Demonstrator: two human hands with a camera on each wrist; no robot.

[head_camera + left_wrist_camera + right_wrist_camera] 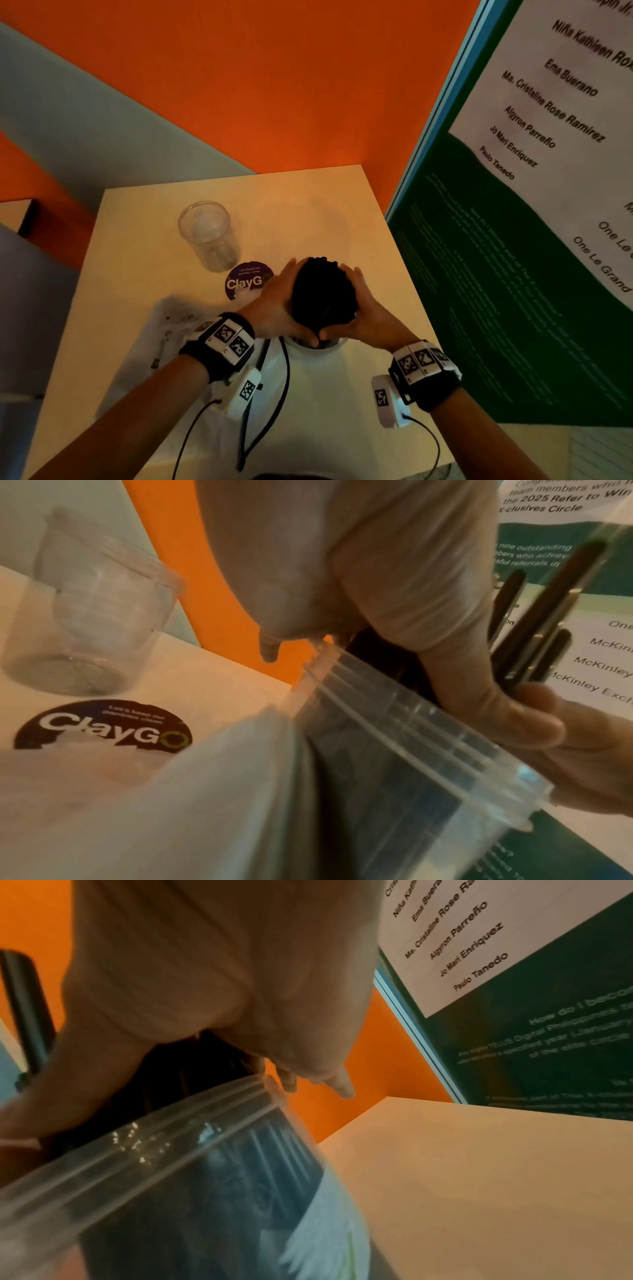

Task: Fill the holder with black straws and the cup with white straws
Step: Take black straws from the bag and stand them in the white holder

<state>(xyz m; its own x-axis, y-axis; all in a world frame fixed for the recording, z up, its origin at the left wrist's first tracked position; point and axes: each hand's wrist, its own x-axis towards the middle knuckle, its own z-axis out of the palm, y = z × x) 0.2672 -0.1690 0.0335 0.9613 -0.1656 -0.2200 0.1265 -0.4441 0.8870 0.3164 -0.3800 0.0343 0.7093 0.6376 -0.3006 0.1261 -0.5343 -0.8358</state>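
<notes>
The black straws are cupped as one bundle between the left hand and right hand, fingers curled round them, standing in the clear holder nearest the person. The bundle should be kept squeezed and lowered evenly. Farther back on the bench, the cup stands without straws.

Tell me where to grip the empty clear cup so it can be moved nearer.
Grip the clear cup round its side wall at mid-height, coming in level with the left hand, which is nearer. It stands upright and open-topped on the table, left of the black straws, with bare surface around it.
</notes>
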